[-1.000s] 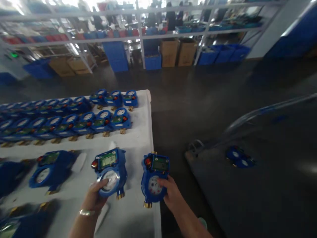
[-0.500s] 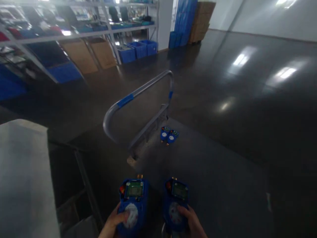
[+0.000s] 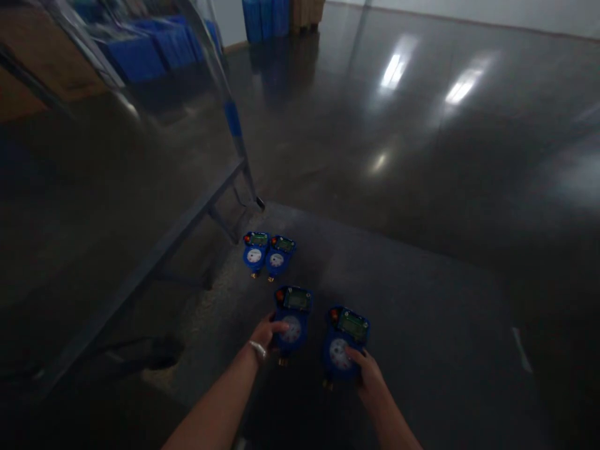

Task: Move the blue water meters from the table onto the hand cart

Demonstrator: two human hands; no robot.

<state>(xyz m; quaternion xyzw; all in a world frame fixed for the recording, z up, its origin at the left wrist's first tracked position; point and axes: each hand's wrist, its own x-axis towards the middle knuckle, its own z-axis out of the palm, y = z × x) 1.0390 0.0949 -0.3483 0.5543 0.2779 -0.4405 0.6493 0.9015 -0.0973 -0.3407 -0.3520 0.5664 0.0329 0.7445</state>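
I'm looking down onto a dark, polished concrete floor (image 3: 422, 156) that mirrors the ceiling lights as pale streaks (image 3: 394, 69), with a fainter glare patch closer in. A grey flat platform (image 3: 422, 325), matte and duller than the floor, fills the lower middle of my view. On the left a grey metal handle frame (image 3: 206, 206) slants upward, its bar wrapped with a blue band (image 3: 233, 119). Far back I see stacked blue plastic crates (image 3: 265, 17) beside brown cardboard boxes (image 3: 307, 11), and more blue bins (image 3: 154, 47) at upper left. A pale wall (image 3: 492, 12) runs along the top right
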